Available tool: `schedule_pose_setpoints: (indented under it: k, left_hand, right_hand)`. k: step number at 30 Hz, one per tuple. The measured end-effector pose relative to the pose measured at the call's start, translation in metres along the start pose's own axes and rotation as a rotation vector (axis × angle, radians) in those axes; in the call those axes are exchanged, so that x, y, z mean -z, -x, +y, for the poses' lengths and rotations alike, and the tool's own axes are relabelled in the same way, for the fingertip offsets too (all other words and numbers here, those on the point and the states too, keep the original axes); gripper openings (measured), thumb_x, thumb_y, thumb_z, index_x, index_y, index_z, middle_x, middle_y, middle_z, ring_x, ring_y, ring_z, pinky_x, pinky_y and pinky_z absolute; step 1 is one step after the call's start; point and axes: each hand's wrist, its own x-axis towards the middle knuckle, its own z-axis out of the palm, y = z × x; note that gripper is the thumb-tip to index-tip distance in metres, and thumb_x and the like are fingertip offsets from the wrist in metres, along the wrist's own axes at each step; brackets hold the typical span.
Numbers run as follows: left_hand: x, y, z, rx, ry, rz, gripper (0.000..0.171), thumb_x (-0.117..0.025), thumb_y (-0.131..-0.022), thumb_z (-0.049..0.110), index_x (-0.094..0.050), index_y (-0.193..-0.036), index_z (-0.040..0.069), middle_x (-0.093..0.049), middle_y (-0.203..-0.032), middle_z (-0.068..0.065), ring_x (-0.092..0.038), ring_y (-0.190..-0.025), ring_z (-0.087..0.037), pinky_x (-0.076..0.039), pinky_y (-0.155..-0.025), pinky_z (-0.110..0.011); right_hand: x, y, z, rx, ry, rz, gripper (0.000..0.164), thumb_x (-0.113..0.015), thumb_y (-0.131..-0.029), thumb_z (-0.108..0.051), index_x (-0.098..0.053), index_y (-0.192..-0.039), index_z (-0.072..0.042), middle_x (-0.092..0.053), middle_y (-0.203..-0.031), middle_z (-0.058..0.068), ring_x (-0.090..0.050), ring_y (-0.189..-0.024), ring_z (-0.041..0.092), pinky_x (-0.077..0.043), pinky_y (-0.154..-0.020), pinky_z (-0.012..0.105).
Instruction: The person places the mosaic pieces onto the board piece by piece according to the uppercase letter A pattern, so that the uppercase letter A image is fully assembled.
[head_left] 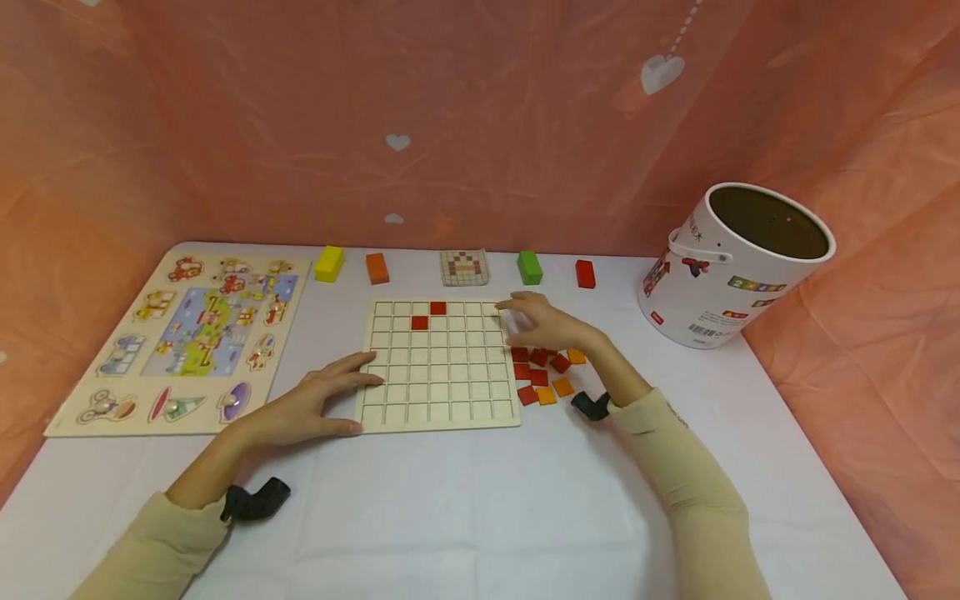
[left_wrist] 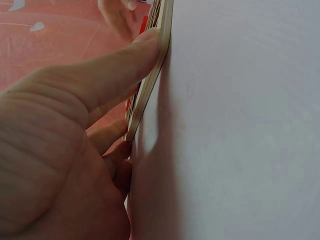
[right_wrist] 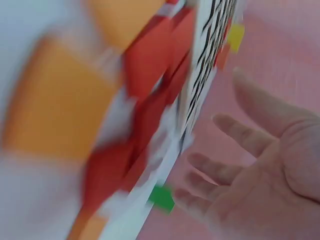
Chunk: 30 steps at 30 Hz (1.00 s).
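Note:
A pale wooden grid board (head_left: 438, 367) lies on the white table, two red square tiles (head_left: 438, 308) in its upper cells. My left hand (head_left: 307, 404) rests at the board's left edge with fingers spread; in the left wrist view its thumb (left_wrist: 125, 62) lies against the board's side. Over the board's upper right corner hovers my right hand (head_left: 551, 323), fingers loosely extended and nothing between them, as the right wrist view also shows. Just below that hand, beside the board, several loose red tiles (head_left: 521, 372) and orange tiles (head_left: 563, 387) lie scattered.
Behind the board stand yellow (head_left: 329, 264), orange (head_left: 377, 268), green (head_left: 529, 267) and red (head_left: 585, 274) blocks, with a small pattern card (head_left: 464, 268) among them. A picture puzzle board (head_left: 142, 408) lies left; a white bucket (head_left: 705, 292) stands at back right.

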Motion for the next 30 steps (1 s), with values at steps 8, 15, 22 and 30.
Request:
schedule_pose_setpoints:
  k: [8, 15, 22, 30]
  left_hand:
    - [-0.001, 0.0, -0.004, 0.0, -0.005, 0.001, 0.059, -0.079, -0.086, 0.028, -0.057, -0.139, 0.014, -0.024, -0.162, -0.016, -0.015, -0.148, -0.044, -0.008, -0.106, -0.072]
    - [0.0, 0.001, -0.002, 0.008, 0.013, -0.007, 0.058, -0.077, -0.088, 0.03, -0.057, -0.139, 0.014, -0.025, -0.162, -0.016, -0.012, -0.149, -0.043, -0.008, -0.107, -0.072]
    - [-0.001, 0.001, -0.001, 0.027, 0.013, -0.007, 0.059, -0.078, -0.087, 0.031, -0.057, -0.139, 0.013, -0.025, -0.162, -0.015, -0.009, -0.15, -0.042, -0.004, -0.106, -0.075]
    - [-0.001, 0.0, -0.002, 0.015, -0.002, -0.001, 0.059, -0.078, -0.087, 0.031, -0.057, -0.139, 0.014, -0.026, -0.162, -0.015, -0.01, -0.15, -0.042, -0.007, -0.107, -0.073]
  right_hand:
    - [0.006, 0.025, 0.036, -0.038, -0.103, 0.098, 0.029, -0.064, -0.09, 0.006, -0.063, -0.119, 0.007, -0.059, -0.114, 0.02, -0.051, -0.103, 0.034, -0.046, -0.093, 0.043]
    - [0.007, 0.028, 0.037, -0.011, -0.111, 0.051, 0.026, -0.064, -0.087, 0.012, -0.064, -0.113, 0.009, -0.063, -0.102, 0.019, -0.055, -0.092, 0.031, -0.05, -0.085, 0.037]
    - [0.007, 0.028, 0.034, -0.034, -0.09, 0.02, 0.026, -0.068, -0.084, 0.013, -0.065, -0.109, 0.007, -0.063, -0.102, 0.017, -0.054, -0.092, 0.03, -0.05, -0.083, 0.034]
    - [0.007, 0.018, 0.034, -0.049, -0.092, 0.051, 0.017, -0.069, -0.084, 0.009, -0.065, -0.1, 0.003, -0.06, -0.09, 0.013, -0.052, -0.084, 0.027, -0.048, -0.073, 0.03]
